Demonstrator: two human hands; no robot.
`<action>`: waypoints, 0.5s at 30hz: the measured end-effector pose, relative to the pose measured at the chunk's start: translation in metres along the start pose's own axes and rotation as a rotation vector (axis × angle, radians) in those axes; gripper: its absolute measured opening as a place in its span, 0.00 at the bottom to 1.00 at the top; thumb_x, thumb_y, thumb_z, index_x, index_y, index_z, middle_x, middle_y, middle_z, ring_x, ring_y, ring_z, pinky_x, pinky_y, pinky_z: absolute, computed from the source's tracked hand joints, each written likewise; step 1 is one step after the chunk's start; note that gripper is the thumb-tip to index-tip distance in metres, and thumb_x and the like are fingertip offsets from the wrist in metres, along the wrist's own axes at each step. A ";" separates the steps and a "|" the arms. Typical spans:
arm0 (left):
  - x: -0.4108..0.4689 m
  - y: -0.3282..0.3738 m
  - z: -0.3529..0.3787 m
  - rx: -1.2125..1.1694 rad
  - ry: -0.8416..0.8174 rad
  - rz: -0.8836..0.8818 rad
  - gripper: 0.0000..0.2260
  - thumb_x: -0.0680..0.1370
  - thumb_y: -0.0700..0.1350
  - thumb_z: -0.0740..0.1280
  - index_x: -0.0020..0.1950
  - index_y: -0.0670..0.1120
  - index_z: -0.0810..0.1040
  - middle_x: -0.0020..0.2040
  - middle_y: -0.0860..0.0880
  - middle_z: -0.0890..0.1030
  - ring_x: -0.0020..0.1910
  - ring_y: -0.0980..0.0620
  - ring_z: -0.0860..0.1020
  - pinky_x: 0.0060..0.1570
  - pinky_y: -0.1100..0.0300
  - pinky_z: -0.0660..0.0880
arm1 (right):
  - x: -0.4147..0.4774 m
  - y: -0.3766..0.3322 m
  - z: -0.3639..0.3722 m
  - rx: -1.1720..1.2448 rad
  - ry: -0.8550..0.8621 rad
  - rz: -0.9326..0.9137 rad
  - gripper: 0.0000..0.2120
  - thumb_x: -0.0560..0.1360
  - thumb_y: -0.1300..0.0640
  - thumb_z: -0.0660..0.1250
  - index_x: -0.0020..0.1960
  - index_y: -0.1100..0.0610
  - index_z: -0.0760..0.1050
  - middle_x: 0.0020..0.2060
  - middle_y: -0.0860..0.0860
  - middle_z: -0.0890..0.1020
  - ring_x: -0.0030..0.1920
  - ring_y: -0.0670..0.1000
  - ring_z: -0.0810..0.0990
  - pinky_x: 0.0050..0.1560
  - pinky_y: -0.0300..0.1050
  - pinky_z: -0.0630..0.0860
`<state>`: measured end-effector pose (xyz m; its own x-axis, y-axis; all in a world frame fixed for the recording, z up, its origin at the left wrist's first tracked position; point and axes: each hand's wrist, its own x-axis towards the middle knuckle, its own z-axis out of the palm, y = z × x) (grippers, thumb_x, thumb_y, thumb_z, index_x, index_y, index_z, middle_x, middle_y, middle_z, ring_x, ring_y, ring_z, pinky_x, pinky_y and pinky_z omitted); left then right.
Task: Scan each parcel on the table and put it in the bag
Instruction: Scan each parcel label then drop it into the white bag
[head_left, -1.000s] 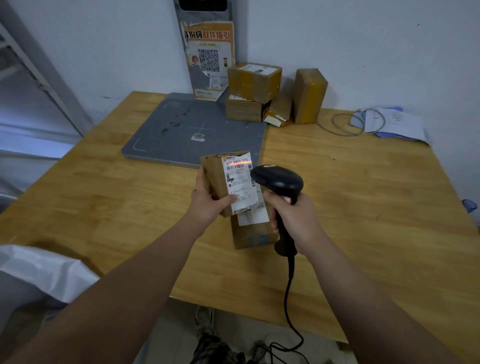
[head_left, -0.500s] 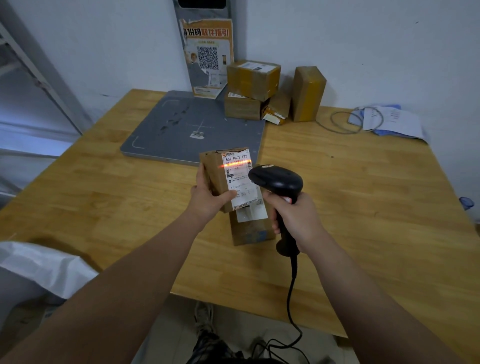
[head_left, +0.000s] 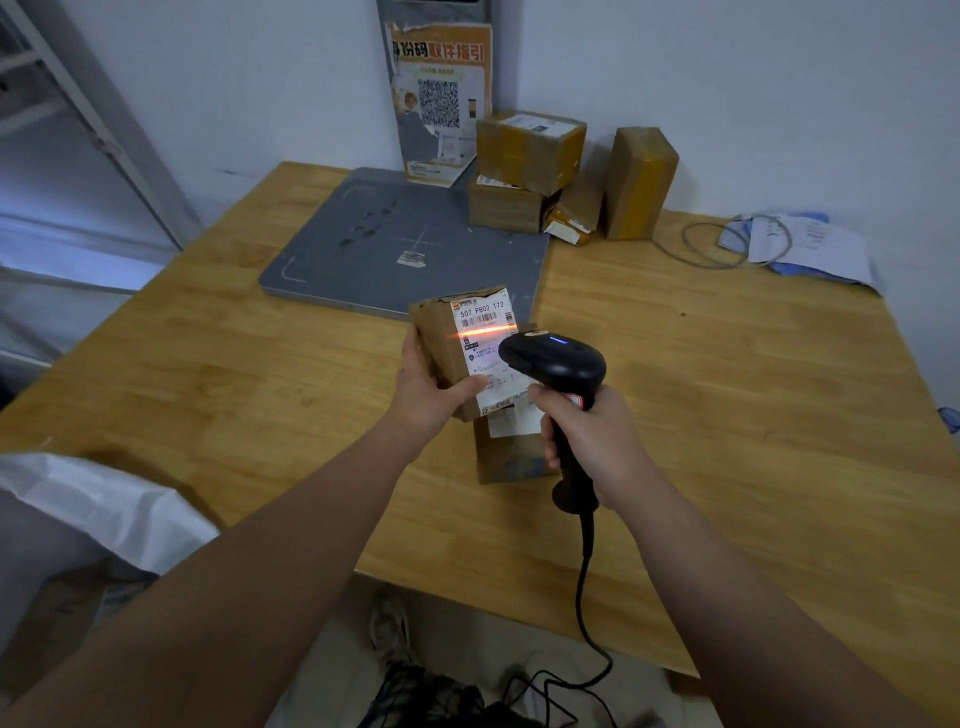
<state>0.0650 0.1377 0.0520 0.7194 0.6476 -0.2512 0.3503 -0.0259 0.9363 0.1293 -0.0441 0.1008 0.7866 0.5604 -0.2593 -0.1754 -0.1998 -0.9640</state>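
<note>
You've got a wooden table (head_left: 727, 415) filling mid-frame, plain white wall (head_left: 727, 78) across the top, grey metal rack (head_left: 127, 140) upper left w/ bluish light behind, pale floor (head_left: 467, 639) btm center.

A pad (head_left: 374, 244) lies at the back left of the bench (head_left: 727, 415), a sign (head_left: 441, 98) standing behind it. Right of the pad a top parcel (head_left: 530, 150) sits on a lower parcel (head_left: 501, 208), a small parcel (head_left: 571, 218) leans beside them, then an upright parcel (head_left: 639, 182). Farther right lie papers (head_left: 815, 249). Mid-bench, the left hand (head_left: 423, 395) holds the raised parcel (head_left: 452, 343) over a lying parcel (head_left: 509, 457), the scanner (head_left: 561, 364) in the right hand (head_left: 592, 441) just right of it. The bag (head_left: 104, 509) lies off the bench's front left.
</note>
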 end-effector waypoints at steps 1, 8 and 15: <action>-0.003 -0.001 -0.002 -0.032 0.003 0.006 0.50 0.69 0.48 0.78 0.78 0.57 0.44 0.65 0.51 0.71 0.57 0.56 0.75 0.43 0.69 0.78 | -0.001 0.000 0.004 -0.001 -0.018 -0.005 0.15 0.76 0.55 0.69 0.32 0.60 0.74 0.26 0.56 0.75 0.25 0.52 0.73 0.30 0.43 0.71; -0.044 -0.017 -0.048 -0.147 0.027 0.027 0.44 0.73 0.44 0.74 0.78 0.54 0.47 0.53 0.56 0.74 0.50 0.61 0.74 0.34 0.74 0.74 | -0.010 0.007 0.070 -0.023 -0.166 -0.079 0.12 0.77 0.57 0.68 0.37 0.61 0.74 0.26 0.53 0.75 0.26 0.51 0.74 0.30 0.44 0.73; -0.109 -0.084 -0.164 -0.224 0.314 -0.048 0.42 0.73 0.47 0.74 0.77 0.55 0.50 0.54 0.53 0.76 0.52 0.61 0.76 0.41 0.69 0.77 | -0.032 0.025 0.200 -0.093 -0.456 -0.005 0.11 0.76 0.57 0.69 0.37 0.60 0.75 0.27 0.53 0.75 0.28 0.50 0.74 0.31 0.42 0.74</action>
<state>-0.1416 0.1945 0.0407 0.4743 0.8468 -0.2409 0.2141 0.1545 0.9645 -0.0192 0.0940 0.0733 0.4433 0.8534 -0.2742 -0.1020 -0.2558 -0.9613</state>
